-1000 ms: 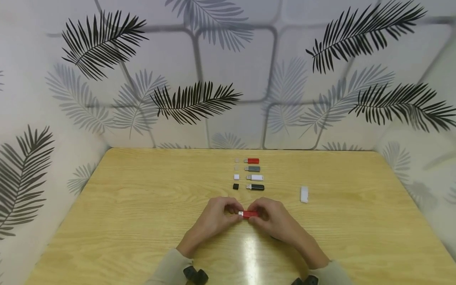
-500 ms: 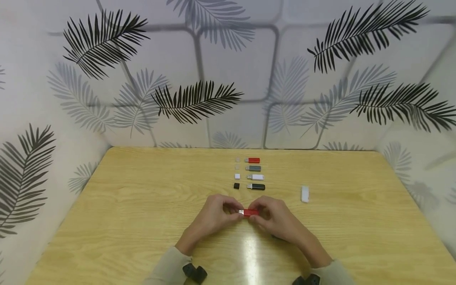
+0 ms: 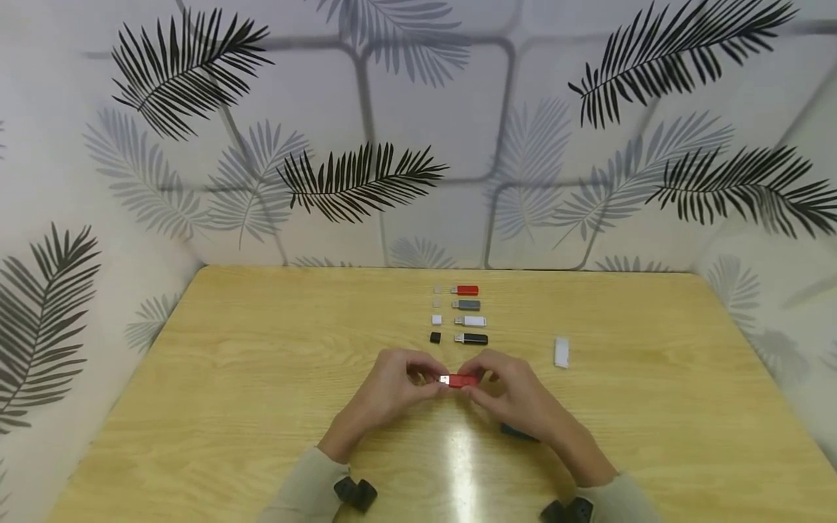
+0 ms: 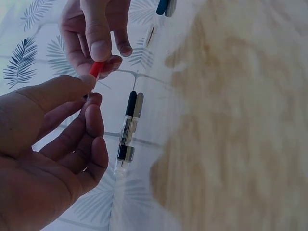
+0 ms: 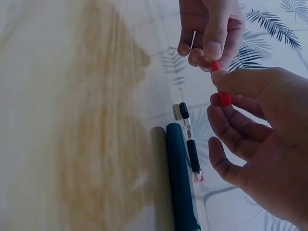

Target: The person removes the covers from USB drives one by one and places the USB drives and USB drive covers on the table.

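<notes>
A red USB stick [image 3: 463,380] is held level between both hands, a little above the table, with its silver connector end to the left. My right hand [image 3: 513,392] pinches the red body between thumb and fingers. At the connector end, my left hand [image 3: 395,385] pinches with thumb and fingertips; whether a clear cap sits there is hidden. In the left wrist view, the red end of the stick shows between the two thumbs. Beyond the hands lie a black USB stick [image 3: 472,338], a white one [image 3: 472,321], a grey one [image 3: 467,305] and another red one [image 3: 466,290].
Left of these sticks lie a black cap [image 3: 435,338], a white cap [image 3: 437,319] and two small clear pieces [image 3: 437,296]. A white flat piece [image 3: 561,352] lies to the right. Under my right wrist is a dark teal object [image 3: 519,433] on the wooden table [image 3: 261,378].
Both hands and the red stick have shifted slightly up in the head view, which has tilted a little. More of the teal object shows. The grip looks the same.
</notes>
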Action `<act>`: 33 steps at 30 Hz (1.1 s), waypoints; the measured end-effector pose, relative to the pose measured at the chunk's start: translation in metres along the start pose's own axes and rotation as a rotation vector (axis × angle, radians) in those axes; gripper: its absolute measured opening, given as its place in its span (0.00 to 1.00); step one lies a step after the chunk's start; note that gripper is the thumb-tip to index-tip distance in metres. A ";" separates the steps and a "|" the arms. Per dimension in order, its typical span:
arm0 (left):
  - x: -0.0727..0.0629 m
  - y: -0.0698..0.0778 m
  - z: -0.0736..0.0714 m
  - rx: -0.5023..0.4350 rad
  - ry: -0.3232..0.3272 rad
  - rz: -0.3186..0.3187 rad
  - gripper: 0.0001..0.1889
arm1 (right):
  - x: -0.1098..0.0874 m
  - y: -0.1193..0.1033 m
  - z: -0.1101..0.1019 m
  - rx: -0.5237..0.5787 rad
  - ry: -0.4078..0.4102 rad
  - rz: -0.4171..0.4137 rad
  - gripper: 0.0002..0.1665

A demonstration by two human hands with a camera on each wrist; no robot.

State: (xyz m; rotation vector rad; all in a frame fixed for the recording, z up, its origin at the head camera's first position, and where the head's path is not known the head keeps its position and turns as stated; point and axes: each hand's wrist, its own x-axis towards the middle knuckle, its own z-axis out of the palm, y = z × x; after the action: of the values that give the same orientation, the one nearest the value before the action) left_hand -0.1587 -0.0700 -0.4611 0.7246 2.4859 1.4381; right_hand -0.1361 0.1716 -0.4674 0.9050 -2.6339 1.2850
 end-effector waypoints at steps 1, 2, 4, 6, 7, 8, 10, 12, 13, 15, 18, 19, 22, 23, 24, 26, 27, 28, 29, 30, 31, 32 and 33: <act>0.000 0.000 -0.002 -0.006 0.009 -0.001 0.06 | 0.000 0.000 -0.002 -0.011 0.005 0.003 0.13; -0.001 0.000 -0.005 -0.010 0.023 -0.001 0.06 | -0.001 0.001 -0.004 -0.023 0.013 0.010 0.13; -0.002 -0.002 -0.012 -0.009 0.069 -0.002 0.06 | -0.002 0.003 -0.008 -0.046 0.033 0.033 0.14; -0.003 -0.003 -0.018 -0.010 0.120 0.003 0.05 | -0.004 0.005 -0.013 -0.064 0.060 0.065 0.15; -0.003 -0.004 -0.021 -0.011 0.137 0.009 0.05 | -0.004 0.005 -0.016 -0.066 0.069 0.078 0.15; -0.002 -0.005 -0.022 -0.005 0.146 0.017 0.05 | -0.004 0.006 -0.018 -0.068 0.074 0.088 0.14; -0.001 -0.006 -0.024 0.005 0.146 0.032 0.05 | -0.004 0.006 -0.020 -0.071 0.075 0.101 0.14; 0.000 -0.008 -0.024 0.006 0.133 0.038 0.06 | -0.004 0.006 -0.022 -0.072 0.071 0.104 0.14; 0.000 -0.009 -0.023 0.007 0.128 0.040 0.06 | -0.004 0.007 -0.022 -0.073 0.069 0.103 0.14; 0.001 -0.010 -0.021 0.009 0.132 0.041 0.07 | -0.004 0.007 -0.023 -0.077 0.068 0.106 0.14; 0.000 -0.011 -0.019 0.007 0.154 0.027 0.07 | -0.003 0.009 -0.023 -0.083 0.067 0.114 0.14; 0.000 -0.011 -0.019 0.005 0.161 0.021 0.06 | -0.003 0.009 -0.023 -0.085 0.067 0.117 0.14; 0.001 -0.011 -0.018 0.001 0.176 -0.004 0.06 | -0.003 0.009 -0.024 -0.089 0.067 0.127 0.14; 0.001 -0.012 -0.017 -0.001 0.178 -0.010 0.06 | -0.003 0.009 -0.025 -0.090 0.067 0.128 0.14; 0.001 -0.012 -0.017 -0.004 0.178 -0.014 0.07 | -0.003 0.009 -0.025 -0.091 0.068 0.128 0.14; 0.002 -0.012 -0.017 -0.008 0.176 -0.010 0.07 | -0.003 0.010 -0.025 -0.095 0.070 0.128 0.13; 0.002 -0.012 -0.016 -0.011 0.176 -0.006 0.07 | -0.003 0.010 -0.025 -0.098 0.071 0.129 0.13; 0.002 -0.012 -0.016 -0.014 0.174 0.001 0.07 | -0.003 0.010 -0.025 -0.101 0.073 0.131 0.13; 0.002 -0.013 -0.016 -0.015 0.174 0.004 0.07 | -0.003 0.010 -0.025 -0.104 0.073 0.132 0.13; 0.002 -0.013 -0.016 -0.016 0.174 0.006 0.07 | -0.003 0.011 -0.024 -0.107 0.074 0.134 0.13; 0.002 -0.013 -0.015 -0.015 0.175 0.004 0.07 | -0.002 0.011 -0.024 -0.108 0.074 0.136 0.13; 0.002 -0.013 -0.015 -0.014 0.175 0.004 0.07 | -0.002 0.012 -0.024 -0.109 0.074 0.138 0.13; 0.002 -0.013 -0.015 -0.013 0.174 -0.001 0.07 | -0.002 0.012 -0.023 -0.108 0.074 0.141 0.13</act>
State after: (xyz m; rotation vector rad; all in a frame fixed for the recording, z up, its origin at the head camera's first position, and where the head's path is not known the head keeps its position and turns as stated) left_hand -0.1703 -0.0862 -0.4637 0.6207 2.6002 1.5786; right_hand -0.1450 0.1957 -0.4613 0.6549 -2.7205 1.1654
